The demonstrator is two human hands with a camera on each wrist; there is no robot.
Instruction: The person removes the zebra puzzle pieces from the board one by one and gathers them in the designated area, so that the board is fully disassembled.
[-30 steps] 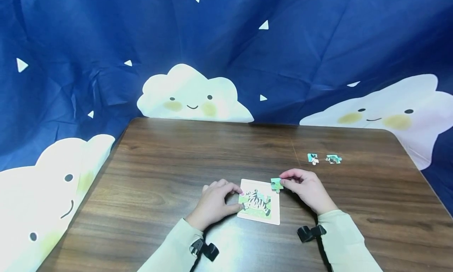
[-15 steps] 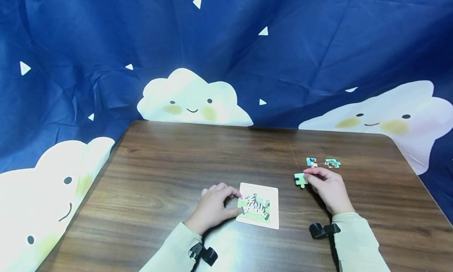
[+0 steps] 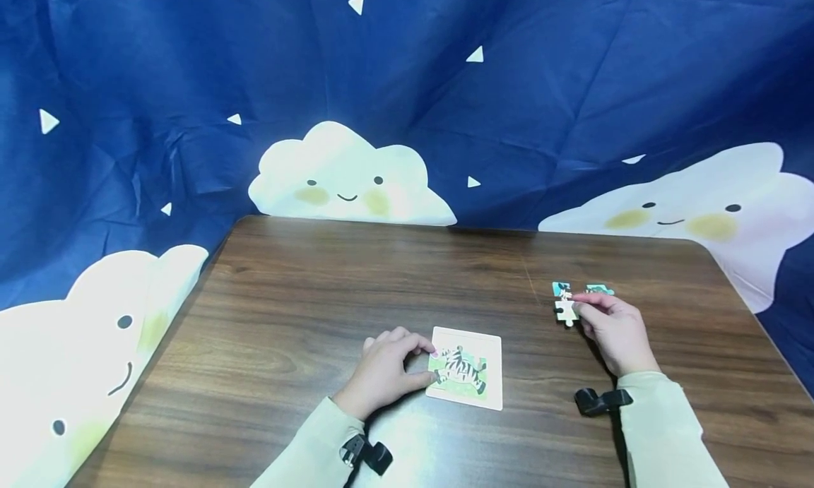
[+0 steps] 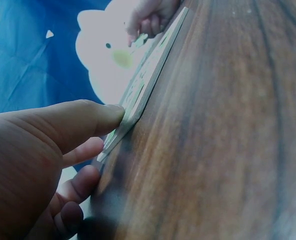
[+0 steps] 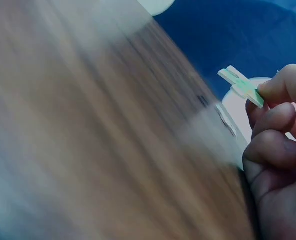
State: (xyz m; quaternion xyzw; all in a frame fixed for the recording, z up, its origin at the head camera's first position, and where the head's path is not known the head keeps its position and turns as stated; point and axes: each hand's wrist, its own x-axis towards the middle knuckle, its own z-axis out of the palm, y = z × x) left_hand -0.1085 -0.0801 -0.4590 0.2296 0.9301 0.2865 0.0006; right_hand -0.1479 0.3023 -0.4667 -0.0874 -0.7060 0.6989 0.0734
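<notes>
A square puzzle board [image 3: 494, 396] with a zebra picture and a pale frame lies on the brown table. My left hand [image 3: 384, 371] rests at its left side; in the left wrist view the thumb [image 4: 110, 116] presses on the board's edge and the other fingers bend loosely beside it. To the right, my right hand [image 3: 615, 338] pinches a green jigsaw piece [image 3: 564, 313] between thumb and index finger. The right wrist view shows that piece [image 5: 243, 86] tilted and raised off the table.
Two loose jigsaw pieces lie at the back right: a blue one [image 3: 561, 289] just beyond the held piece, and another [image 3: 598, 289] partly behind my right fingers. A blue curtain [image 3: 381, 57] with smiling clouds hangs behind the table [image 3: 305, 283].
The green piece, at the board's upper right corner earlier, has moved right and away from me in my right hand, close to the loose pieces. My left hand has stayed at the board.
</notes>
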